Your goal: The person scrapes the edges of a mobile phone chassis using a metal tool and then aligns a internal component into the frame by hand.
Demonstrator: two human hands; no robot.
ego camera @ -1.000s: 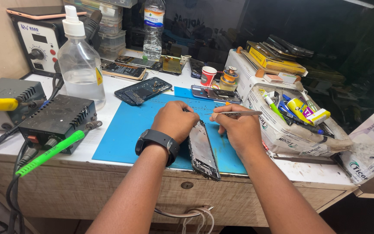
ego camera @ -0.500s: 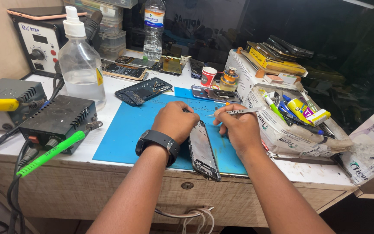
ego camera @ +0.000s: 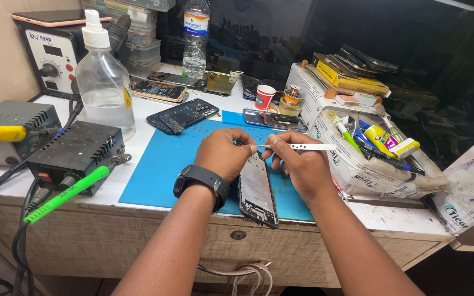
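Since last frame, tweezers (ego camera: 303,147) swung level, tip now near my left fingertips. Blue mat (ego camera: 160,170) spans bench. Opened phone (ego camera: 258,189) lies on mat's near edge, between my hands. Left hand (ego camera: 225,154) curled, steadying phone top. Right hand (ego camera: 302,167) pinching tweezers.

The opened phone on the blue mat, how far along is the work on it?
Done: the phone lies opened on the blue mat. In hand: the left hand steadies its top edge while the right hand holds tweezers there. Left: it remains open, unassembled.
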